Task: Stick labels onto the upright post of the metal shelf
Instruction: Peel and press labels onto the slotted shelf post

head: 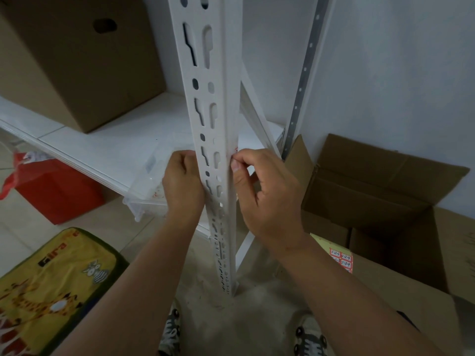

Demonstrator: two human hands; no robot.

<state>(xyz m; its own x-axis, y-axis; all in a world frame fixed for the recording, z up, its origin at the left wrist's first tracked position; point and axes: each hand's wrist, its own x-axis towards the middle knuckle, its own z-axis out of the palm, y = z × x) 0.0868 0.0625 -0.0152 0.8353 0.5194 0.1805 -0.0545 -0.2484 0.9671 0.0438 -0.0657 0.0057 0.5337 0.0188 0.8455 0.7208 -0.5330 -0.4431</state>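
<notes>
Right hand (pixel 267 194) fingers pinch thin, floppy label (pixel 235 150) by its edge against post (pixel 218 140); left hand (pixel 183 186) curled, braces post

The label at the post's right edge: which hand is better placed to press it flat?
The right hand: its fingertips already pinch the label against the upright post. The left hand grips the post's other side, steadying it.
</notes>
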